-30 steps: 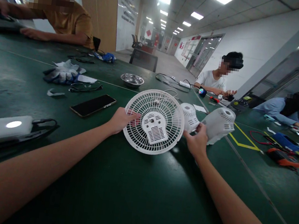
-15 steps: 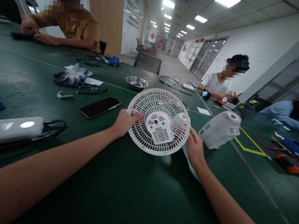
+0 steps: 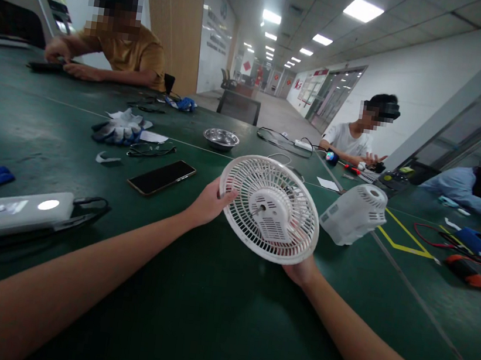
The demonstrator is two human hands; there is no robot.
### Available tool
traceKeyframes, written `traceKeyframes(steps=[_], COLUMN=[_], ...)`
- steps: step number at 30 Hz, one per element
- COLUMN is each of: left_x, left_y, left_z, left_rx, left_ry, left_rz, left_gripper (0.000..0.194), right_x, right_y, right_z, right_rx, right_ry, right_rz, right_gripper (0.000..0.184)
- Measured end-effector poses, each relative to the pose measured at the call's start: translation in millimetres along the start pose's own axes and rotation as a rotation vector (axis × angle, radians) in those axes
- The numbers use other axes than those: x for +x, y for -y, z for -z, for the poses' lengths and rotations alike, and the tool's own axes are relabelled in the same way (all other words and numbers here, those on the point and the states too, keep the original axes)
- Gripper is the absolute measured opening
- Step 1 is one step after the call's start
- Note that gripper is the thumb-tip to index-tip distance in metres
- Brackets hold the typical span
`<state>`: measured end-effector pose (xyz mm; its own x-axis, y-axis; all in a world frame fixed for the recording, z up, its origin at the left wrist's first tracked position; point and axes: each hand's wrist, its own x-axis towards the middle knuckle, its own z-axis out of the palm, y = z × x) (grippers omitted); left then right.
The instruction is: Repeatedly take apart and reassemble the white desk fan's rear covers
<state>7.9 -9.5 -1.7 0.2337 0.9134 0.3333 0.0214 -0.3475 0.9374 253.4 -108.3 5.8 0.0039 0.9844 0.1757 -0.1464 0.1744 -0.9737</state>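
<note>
A round white fan grille [image 3: 241, 227] with a solid slotted centre is held tilted above the green table. My left hand [image 3: 211, 203] grips its left rim, with the thumb on the near face. My right hand [image 3: 299, 269] is at the lower right, behind and under the grille. Its fingers show only partly through the slats. Beyond the right rim stands a white plastic housing [image 3: 353, 215], apart from my hands. A black phone [image 3: 161, 177] lies to the left of my left hand.
A metal bowl [image 3: 221, 138], work gloves [image 3: 121, 127] and cables lie farther back. At left is a white device [image 3: 14, 215] with a cord. An orange-and-black tool [image 3: 476, 273] lies at right. Co-workers sit at the far left, back right and far right.
The grille has moved slightly right and down and tilted, its face turning. My right hand has slid from the right rim to behind and below it. My left hand keeps its grip.
</note>
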Motion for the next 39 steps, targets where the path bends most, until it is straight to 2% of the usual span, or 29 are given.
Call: traceKeyframes(steps=[2, 4, 6, 8, 11, 13, 15, 17, 19, 21, 23, 25, 29, 32, 33, 35, 37, 39], left_x=[5, 8, 7, 5, 4, 6, 9, 11, 13, 13, 13, 13, 14, 14, 14, 14, 14, 15], left_y=[9, 15, 14, 9, 2, 2, 4, 7, 8, 8, 8, 8, 11, 14, 14, 15, 15, 16], left_z=[1.8, 5.5, 10.0, 13.8, 16.4, 16.1, 15.1, 14.0, 13.0, 12.3, 11.9, 11.6, 11.4, 11.4, 11.5, 11.4, 11.3, 11.0], left_rx=[-0.139, -0.328, -0.486, -0.621, -0.741, -0.772, -0.769, -0.749, -0.736, -0.735, -0.738, -0.732, -0.699, -0.689, -0.692, -0.698, -0.695, -0.683], left_ry=[-0.002, 0.024, 0.140, 0.222, 0.284, 0.269, 0.242, 0.221, 0.199, 0.178, 0.176, 0.171, 0.131, 0.126, 0.128, 0.132, 0.134, 0.137], left_rz=[0.110, 0.228, 0.309, 0.382, 0.533, 0.634, 0.698, 0.716, 0.715, 0.714, 0.712, 0.710, 0.703, 0.687, 0.682, 0.675, 0.674, 0.676], left_gripper=[0.046, 0.062, 0.076, 0.078, 0.066, 0.045, 0.029, 0.026, 0.025, 0.023, 0.024, 0.026, 0.027, 0.027, 0.027, 0.026, 0.026, 0.026], right_x=[3, 5, 6, 6, 6, 8, 10, 13, 17, 25, 35, 46, 60, 62, 61, 60, 56, 51], right_y=[1, 4, 7, 7, 4, 2, 1, 3, 5, 6, 3, -4, -18, -19, -17, -12, -6, -1], right_z=[5, 12, 18, 20, 17, 16, 17, 24, 36, 50, 63, 74, 87, 87, 85, 79, 70, 59], right_rx=[-0.030, -0.171, -0.333, -0.477, -0.791, -1.005, -1.114, -1.129, -1.115, -1.127, -1.170, -1.199, -1.104, -0.916, -0.786, -0.425, -0.069, 0.107], right_ry=[-0.121, -0.185, -0.183, -0.166, -0.106, -0.043, 0.016, 0.049, -0.010, -0.154, -0.275, -0.290, -0.258, -0.378, -0.431, -0.474, -0.410, -0.308], right_rz=[0.029, 0.078, 0.137, 0.204, 0.290, 0.337, 0.377, 0.427, 0.506, 0.579, 0.585, 0.515, 0.306, 0.155, 0.110, -0.006, -0.123, -0.150], right_gripper=[0.044, 0.047, 0.054, 0.064, 0.073, 0.071, 0.070, 0.064, 0.054, 0.051, 0.059, 0.073, 0.090, 0.094, 0.090, 0.071, 0.052, 0.046])
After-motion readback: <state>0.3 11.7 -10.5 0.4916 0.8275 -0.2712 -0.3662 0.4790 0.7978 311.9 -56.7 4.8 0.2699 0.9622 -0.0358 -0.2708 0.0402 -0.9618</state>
